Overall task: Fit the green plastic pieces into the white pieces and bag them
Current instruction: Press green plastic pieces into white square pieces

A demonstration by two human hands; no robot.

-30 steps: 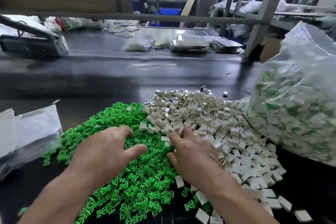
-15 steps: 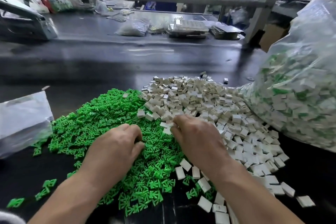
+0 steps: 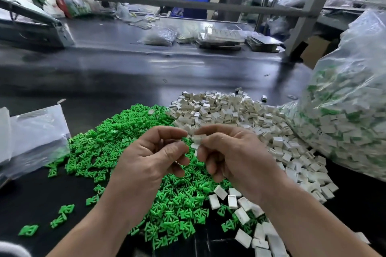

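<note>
Up from the desk [image 3: 125, 81] we're lifting: left hand [image 3: 150, 158] pinching a green piece [image 3: 184, 139], right hand [image 3: 234, 156] pinching a white piece [image 3: 198, 139]; tilting now, we're risking a jam.

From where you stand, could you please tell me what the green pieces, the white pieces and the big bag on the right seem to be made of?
The green pieces look like moulded plastic: uniform bright colour, identical shapes. The white pieces also seem plastic, fairly matte, with crisp square edges. The big bag is probably thin clear plastic film: it wrinkles, glints and shows its contents.
</note>
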